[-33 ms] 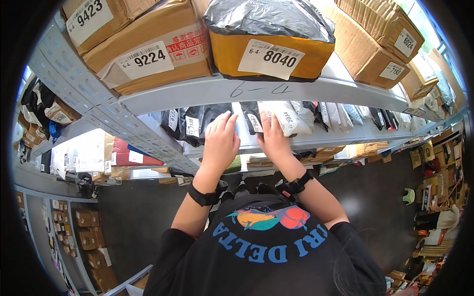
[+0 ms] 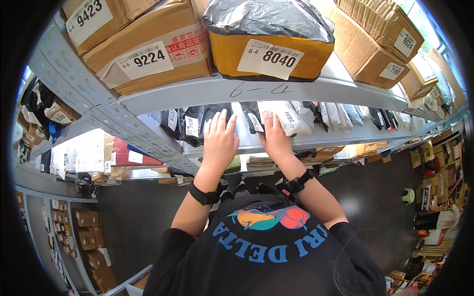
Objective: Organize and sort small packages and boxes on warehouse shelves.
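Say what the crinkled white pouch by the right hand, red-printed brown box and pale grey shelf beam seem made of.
White pouch: probably thin plastic, softly shiny, given its creases and highlights. Brown box: apparently cardboard, matte, with flat faces. Shelf beam: likely painted metal, by its smooth, even grey face.

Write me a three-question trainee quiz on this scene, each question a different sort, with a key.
1. True or false: the left hand is bare.
2. Which hand is nearer the puffy white parcel? A: left. B: right. C: both equally near.
3. Fill in the colour: the small stool at the right of the view is pale ____.

Key: 1. True. 2. B, the right hand. 3. Green.
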A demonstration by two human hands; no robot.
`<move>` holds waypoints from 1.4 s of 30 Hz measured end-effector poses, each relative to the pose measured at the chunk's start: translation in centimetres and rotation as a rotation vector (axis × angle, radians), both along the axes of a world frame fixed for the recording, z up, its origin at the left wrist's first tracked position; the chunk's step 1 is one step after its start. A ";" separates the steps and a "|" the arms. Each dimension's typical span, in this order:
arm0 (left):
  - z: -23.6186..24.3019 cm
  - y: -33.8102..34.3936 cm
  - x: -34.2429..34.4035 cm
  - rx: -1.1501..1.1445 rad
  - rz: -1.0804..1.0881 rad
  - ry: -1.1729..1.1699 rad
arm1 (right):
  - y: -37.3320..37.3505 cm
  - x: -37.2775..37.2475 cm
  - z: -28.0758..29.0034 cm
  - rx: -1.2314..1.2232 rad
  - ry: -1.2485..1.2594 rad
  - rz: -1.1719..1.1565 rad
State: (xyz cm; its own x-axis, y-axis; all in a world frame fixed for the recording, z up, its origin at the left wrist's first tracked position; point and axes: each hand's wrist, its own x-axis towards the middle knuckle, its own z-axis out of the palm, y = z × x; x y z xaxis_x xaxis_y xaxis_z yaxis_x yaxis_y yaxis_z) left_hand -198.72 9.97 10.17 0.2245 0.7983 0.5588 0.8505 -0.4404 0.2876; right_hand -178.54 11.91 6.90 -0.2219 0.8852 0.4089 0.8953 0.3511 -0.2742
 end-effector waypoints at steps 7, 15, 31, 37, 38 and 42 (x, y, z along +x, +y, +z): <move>-1.9 0.4 -0.6 -0.025 0.141 0.278 | 0.3 -0.8 2.6 0.115 0.519 -0.008; 2.3 -1.5 -1.7 0.060 0.147 -0.078 | -0.7 -6.7 1.1 0.232 -0.118 0.173; 2.1 0.6 -0.4 -0.008 -0.123 0.104 | -4.0 -0.9 6.9 0.184 -0.172 0.384; 1.3 1.6 -1.0 -0.043 -0.146 0.293 | -3.7 1.8 5.3 0.038 -0.116 0.217; 1.3 1.7 -1.0 -0.048 -0.147 0.329 | -3.1 2.7 4.2 0.037 -0.116 0.214; 1.0 1.9 -1.7 -0.042 -0.107 0.320 | -0.8 4.3 3.9 0.096 -0.130 0.168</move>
